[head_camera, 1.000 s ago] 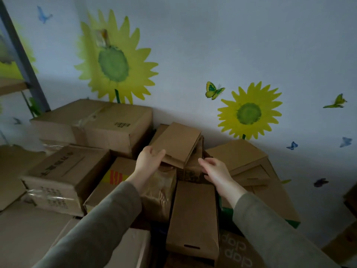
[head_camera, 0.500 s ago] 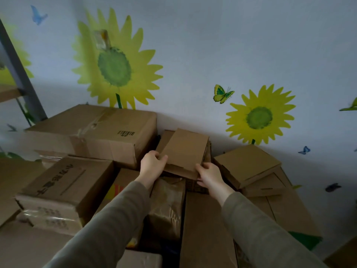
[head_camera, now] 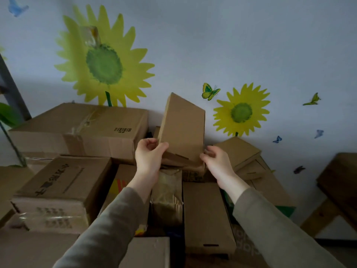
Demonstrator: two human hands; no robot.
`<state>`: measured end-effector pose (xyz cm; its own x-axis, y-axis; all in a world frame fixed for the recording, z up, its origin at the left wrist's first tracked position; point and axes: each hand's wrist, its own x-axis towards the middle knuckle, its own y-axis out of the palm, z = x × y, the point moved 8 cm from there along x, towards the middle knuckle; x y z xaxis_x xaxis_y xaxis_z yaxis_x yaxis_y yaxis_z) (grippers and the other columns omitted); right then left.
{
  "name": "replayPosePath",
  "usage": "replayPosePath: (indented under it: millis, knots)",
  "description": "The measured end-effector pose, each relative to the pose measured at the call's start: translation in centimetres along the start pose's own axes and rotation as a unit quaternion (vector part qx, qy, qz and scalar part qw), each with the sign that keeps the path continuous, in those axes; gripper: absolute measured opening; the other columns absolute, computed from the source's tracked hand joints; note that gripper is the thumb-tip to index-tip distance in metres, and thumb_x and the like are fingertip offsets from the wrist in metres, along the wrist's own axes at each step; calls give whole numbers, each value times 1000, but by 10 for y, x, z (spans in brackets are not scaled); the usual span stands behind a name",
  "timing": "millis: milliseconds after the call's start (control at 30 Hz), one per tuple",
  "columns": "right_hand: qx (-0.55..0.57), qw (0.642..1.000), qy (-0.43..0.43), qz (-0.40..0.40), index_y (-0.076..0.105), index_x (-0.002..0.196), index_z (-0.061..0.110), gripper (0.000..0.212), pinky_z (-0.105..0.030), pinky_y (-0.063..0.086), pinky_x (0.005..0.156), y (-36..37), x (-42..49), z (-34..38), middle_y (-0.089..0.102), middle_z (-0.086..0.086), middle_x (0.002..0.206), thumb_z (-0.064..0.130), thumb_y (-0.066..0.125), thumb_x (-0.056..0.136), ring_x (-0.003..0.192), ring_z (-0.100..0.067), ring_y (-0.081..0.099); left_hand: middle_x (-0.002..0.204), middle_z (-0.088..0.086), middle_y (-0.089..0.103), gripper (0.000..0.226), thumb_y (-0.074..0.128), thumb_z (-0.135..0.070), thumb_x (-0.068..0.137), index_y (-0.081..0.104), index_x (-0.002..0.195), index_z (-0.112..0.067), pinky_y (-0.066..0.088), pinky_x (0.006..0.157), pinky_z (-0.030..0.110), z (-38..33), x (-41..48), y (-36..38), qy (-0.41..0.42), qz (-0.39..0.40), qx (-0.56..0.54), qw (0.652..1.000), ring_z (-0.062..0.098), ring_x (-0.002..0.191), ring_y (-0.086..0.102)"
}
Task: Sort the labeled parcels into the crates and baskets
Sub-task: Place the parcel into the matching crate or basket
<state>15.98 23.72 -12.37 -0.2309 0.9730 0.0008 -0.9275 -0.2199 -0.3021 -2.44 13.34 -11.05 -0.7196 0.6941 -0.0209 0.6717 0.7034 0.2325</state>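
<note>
A small flat brown cardboard parcel (head_camera: 182, 125) is tipped up on its near edge, almost upright, above the pile by the wall. My left hand (head_camera: 149, 158) grips its lower left corner. My right hand (head_camera: 217, 162) pinches its lower right corner. Its plain back faces me; no label shows on it. Below it lie a long flat box (head_camera: 206, 217) and a crinkled brown paper bag (head_camera: 167, 196). No crate or basket shows plainly.
Large cartons stand at the left: one with a barcode (head_camera: 81, 130), one with black print (head_camera: 58, 190). Flat boxes (head_camera: 237, 151) are stacked at the right against the sunflower wall. A wooden frame (head_camera: 338, 192) is at the far right. A grey post (head_camera: 11, 89) rises at the left.
Both hands closed on the small parcel and lifted its far end, tipping it from lying flat to nearly upright. The view shifted closer to the pile.
</note>
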Motion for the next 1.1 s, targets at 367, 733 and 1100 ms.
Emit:
replayPosePath:
  millis: [367, 733, 1100]
  knots:
    - [219, 973, -22, 72, 63, 103, 6, 26, -23, 50, 56, 24, -39, 75, 69, -8, 87, 28, 65, 88, 75, -17, 66, 102, -4, 63, 37, 68, -4, 79, 56, 113, -12, 52, 78, 35, -53, -80, 31, 340, 45, 272, 899, 20, 94, 62]
    - [304, 950, 45, 56, 64, 100, 4, 25, -38, 48, 80, -22, -38, 37, 65, -17, 102, -3, 44, 85, 89, -27, 60, 126, -1, 56, 41, 56, -15, 93, 48, 133, -13, 42, 85, 15, -47, -58, -14, 186, 31, 222, 957, 14, 115, 53]
    - [288, 954, 54, 57, 62, 107, 3, 32, -51, 39, 102, -34, -31, 24, 63, -20, 114, -3, 42, 83, 114, -37, 56, 102, -2, 64, 35, 52, -9, 94, 53, 129, -12, 49, 57, 12, -22, -57, -3, 65, 93, 146, 983, 7, 83, 63]
